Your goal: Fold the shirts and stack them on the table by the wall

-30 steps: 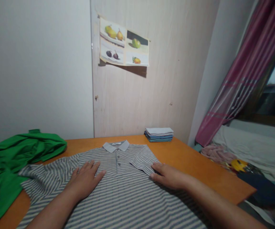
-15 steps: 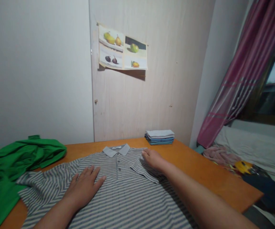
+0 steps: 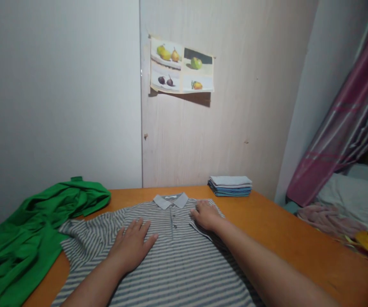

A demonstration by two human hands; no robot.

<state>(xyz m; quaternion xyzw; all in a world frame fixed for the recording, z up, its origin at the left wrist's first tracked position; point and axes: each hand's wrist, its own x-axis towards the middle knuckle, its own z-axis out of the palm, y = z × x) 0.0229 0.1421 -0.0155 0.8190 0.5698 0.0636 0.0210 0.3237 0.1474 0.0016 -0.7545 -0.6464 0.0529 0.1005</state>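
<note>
A grey striped polo shirt lies spread front side up, its plain grey collar pointing away from me. My left hand rests flat on the chest, fingers spread. Across the shirt, my right hand lies palm down near the shoulder, over the sleeve that is folded inward onto the body. Its fingers are stretched out and slightly apart. The other sleeve extends out to the left with wrinkles, its edge by the green garment.
A crumpled green garment covers the table's left side. Folded clothes are stacked at the back of the orange table. Behind stands a wall with a fruit picture. A pink curtain hangs right, above a bed with cloths.
My view has turned left, so everything appears shifted right. My right hand now lies flatter over the folded sleeve by the shoulder. My left hand stays flat on the shirt.
</note>
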